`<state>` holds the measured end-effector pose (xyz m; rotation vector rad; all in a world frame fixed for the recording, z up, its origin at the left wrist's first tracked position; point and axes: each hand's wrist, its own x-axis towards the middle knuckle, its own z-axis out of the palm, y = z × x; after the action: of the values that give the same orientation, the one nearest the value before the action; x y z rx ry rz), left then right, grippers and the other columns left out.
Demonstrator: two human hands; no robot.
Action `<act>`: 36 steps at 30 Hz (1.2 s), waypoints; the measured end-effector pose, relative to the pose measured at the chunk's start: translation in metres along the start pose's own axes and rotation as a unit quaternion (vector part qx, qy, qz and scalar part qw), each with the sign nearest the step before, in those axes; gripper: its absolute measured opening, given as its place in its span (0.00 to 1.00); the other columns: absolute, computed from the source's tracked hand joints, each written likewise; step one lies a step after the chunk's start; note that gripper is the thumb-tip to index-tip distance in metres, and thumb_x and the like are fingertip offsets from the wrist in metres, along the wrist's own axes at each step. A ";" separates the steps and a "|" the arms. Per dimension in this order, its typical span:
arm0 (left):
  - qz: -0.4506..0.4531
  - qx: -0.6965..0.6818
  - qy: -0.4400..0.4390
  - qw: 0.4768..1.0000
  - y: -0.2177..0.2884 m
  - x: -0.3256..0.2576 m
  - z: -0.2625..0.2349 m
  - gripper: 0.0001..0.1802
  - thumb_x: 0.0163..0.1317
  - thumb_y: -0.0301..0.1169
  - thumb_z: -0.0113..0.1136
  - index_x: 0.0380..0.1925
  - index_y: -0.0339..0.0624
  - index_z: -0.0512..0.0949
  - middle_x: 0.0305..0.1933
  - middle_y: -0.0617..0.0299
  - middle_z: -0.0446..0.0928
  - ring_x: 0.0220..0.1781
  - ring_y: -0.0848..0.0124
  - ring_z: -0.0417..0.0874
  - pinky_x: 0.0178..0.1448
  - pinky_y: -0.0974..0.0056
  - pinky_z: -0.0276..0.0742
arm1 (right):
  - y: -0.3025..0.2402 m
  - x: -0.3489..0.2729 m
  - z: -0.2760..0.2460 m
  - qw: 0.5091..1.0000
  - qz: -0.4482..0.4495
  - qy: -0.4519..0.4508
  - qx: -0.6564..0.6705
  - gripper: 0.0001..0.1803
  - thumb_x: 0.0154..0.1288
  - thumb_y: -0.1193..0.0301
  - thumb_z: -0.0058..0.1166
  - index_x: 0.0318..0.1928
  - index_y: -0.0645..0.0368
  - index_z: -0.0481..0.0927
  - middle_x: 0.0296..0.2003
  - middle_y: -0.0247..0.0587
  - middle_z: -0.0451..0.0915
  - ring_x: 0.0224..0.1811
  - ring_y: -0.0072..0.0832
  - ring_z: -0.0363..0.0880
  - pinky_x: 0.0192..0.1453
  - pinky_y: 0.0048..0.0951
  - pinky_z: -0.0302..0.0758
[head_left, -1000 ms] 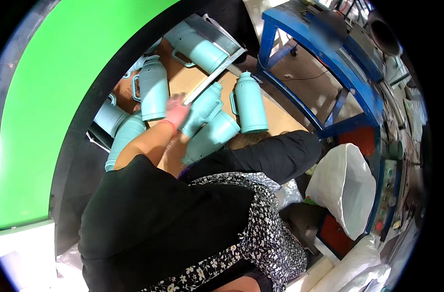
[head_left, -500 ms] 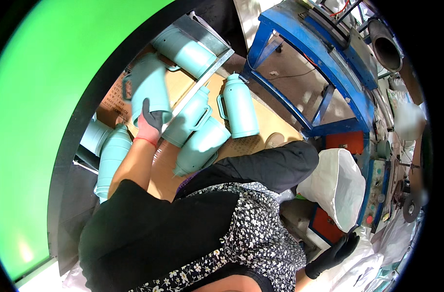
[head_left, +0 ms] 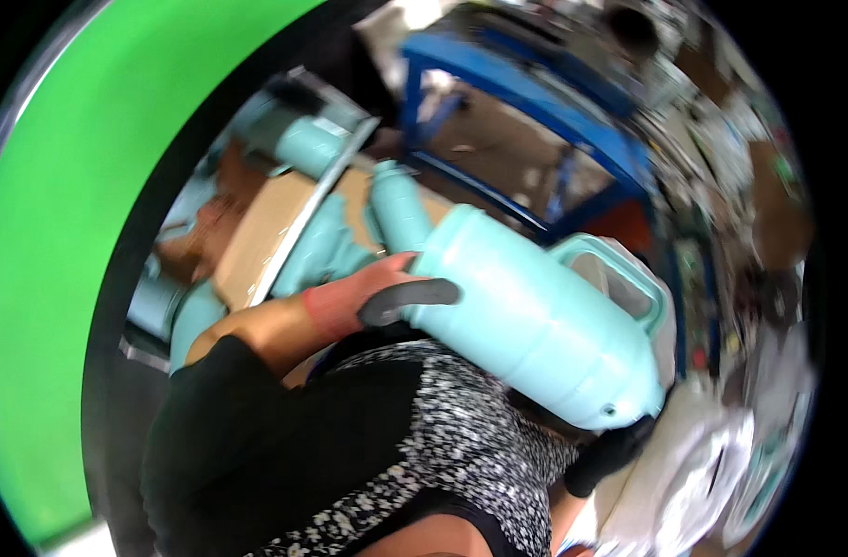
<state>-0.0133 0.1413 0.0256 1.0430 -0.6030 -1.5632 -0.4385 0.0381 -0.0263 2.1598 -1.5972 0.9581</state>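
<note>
Shifted since half a second ago from above the brown corrugated cardboard (head_left: 268,227), one smooth turquoise cylindrical flask body (head_left: 535,325) is now held tilted before the person's torso, base to the upper left, neck to the lower right, its loop handle (head_left: 626,265) on the upper right side. Left hand (head_left: 382,292), in a pink-red and black glove, grasps the base end, thumb along the wall. Right hand (head_left: 614,455), in a black knitted glove, has risen to the neck end; finger closure cannot be determined. Another turquoise flask body with handle (head_left: 401,209) lies behind.
</note>
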 end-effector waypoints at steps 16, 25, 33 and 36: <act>-0.266 -0.172 -0.138 0.938 -0.073 0.110 0.031 0.27 0.68 0.32 0.47 0.65 0.33 0.60 0.65 0.46 0.66 0.65 0.53 0.71 0.68 0.49 0.66 | -0.027 -0.045 -0.106 0.906 0.323 0.002 0.273 0.16 0.66 0.70 0.46 0.22 0.64 0.71 0.21 0.41 0.71 0.23 0.33 0.69 0.29 0.34 0.64; 0.182 0.362 -0.089 0.910 -0.043 0.128 0.113 0.40 0.54 0.25 0.64 0.65 0.32 0.56 0.62 0.48 0.68 0.60 0.58 0.72 0.64 0.58 0.68 | -0.042 -0.015 -0.119 0.976 0.137 -0.034 0.166 0.13 0.56 0.66 0.60 0.23 0.60 0.73 0.20 0.46 0.70 0.24 0.44 0.71 0.29 0.42 0.66; 0.409 0.561 -0.462 0.552 -0.034 0.115 0.202 0.51 0.42 0.43 0.73 0.64 0.34 0.59 0.61 0.43 0.68 0.64 0.46 0.68 0.69 0.50 0.61 | -0.092 0.035 -0.086 0.976 -0.165 -0.059 0.127 0.18 0.52 0.58 0.61 0.38 0.56 0.78 0.37 0.38 0.78 0.43 0.38 0.77 0.50 0.42 0.75; 0.426 0.420 -0.398 0.695 -0.021 0.125 0.217 0.50 0.40 0.35 0.75 0.64 0.36 0.58 0.61 0.47 0.70 0.63 0.47 0.70 0.67 0.51 0.64 | -0.076 0.052 -0.118 0.973 -0.205 -0.037 0.099 0.18 0.53 0.62 0.61 0.43 0.56 0.78 0.49 0.39 0.77 0.53 0.42 0.76 0.52 0.44 0.76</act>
<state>-0.2116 -0.0043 0.0747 0.4252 -2.2045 -0.7477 -0.3999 0.0948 0.1069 2.5489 -1.0489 0.9418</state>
